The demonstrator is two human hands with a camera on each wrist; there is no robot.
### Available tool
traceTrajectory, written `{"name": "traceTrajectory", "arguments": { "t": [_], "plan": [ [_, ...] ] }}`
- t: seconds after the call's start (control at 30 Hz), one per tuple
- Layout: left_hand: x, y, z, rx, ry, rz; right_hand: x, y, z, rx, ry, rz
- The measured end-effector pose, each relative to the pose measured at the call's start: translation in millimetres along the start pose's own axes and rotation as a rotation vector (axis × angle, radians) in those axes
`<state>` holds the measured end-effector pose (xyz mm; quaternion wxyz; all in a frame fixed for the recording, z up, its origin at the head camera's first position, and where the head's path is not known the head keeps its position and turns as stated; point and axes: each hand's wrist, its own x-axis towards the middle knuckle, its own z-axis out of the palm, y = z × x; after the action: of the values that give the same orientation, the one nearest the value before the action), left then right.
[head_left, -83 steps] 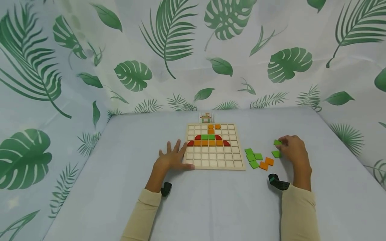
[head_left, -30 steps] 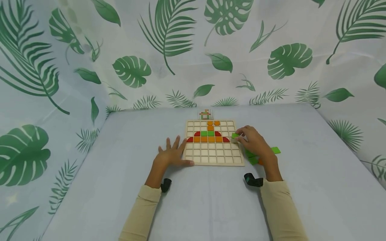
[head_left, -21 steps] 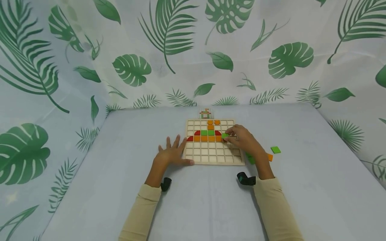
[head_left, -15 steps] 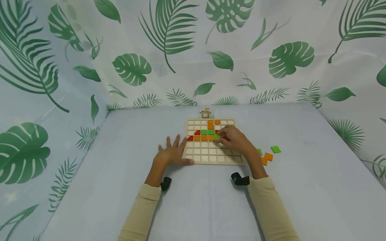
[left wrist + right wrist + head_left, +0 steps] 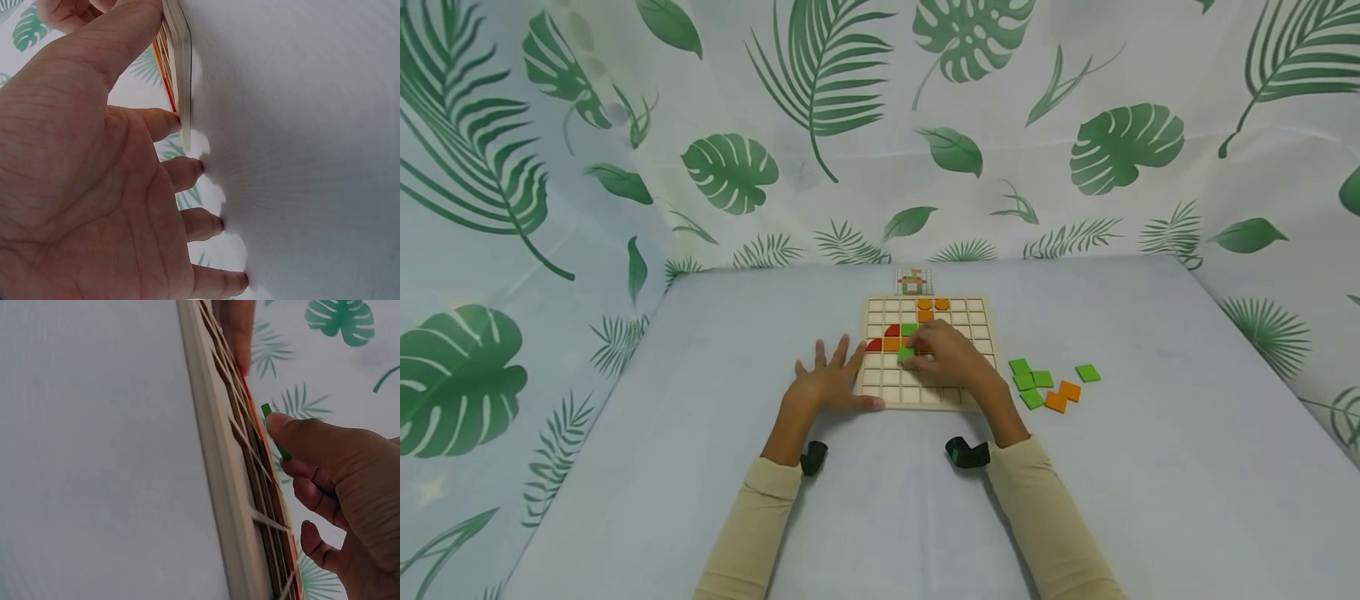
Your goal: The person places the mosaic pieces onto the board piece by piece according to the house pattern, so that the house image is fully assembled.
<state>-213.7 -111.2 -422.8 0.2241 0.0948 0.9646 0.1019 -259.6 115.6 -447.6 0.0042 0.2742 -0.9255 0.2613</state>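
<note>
My right hand (image 5: pixel 953 357) has its thumb and a fingertip pinched on a green tile (image 5: pixel 906 356), which is over the board (image 5: pixel 872 377), just on the near side of the orange row. I judge the tile light, stiff and hard to break, perhaps a little slick on its faces, so opposite edges seem the best hold, leaving its underside free. My left hand (image 5: pixel 831 390) lies with straight fingers spread at the board's left side, thumb by the near corner; the board looks flat, rigid and easily slid, best steadied by its rim. Farther right, loose green tiles (image 5: pixel 1042 379) and orange tiles (image 5: pixel 1070 391) lie on the cloth (image 5: pixel 880 517); a small picture card (image 5: pixel 913 282) sits beyond the far rim. The right wrist view alone shows the tile edge-on, thin and tilted, apart from the board; only the head view shows its place across the grid.
</note>
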Motion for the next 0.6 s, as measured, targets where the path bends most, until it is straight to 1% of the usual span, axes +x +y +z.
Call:
{"name": "traceTrajectory", "arguments": {
  "t": [0.07, 0.23, 0.47, 0.6],
  "plan": [
    [0.8, -0.7, 0.8, -0.002, -0.002, 0.0, 1.9, -2, 4, -0.009, 0.011, -0.01],
    [2.4, -2.0, 2.7, 0.001, 0.005, 0.005, 5.6, -2, 14, -0.047, 0.06, -0.064],
    [2.5, -2.0, 1.2, 0.012, 0.008, 0.015, 8.1, -5, 19, -0.072, 0.074, -0.073],
    [3.1, -1.9, 1.1, 0.015, 0.009, 0.012, 8.2, -9, 17, -0.059, 0.073, -0.072]
  ]
}}
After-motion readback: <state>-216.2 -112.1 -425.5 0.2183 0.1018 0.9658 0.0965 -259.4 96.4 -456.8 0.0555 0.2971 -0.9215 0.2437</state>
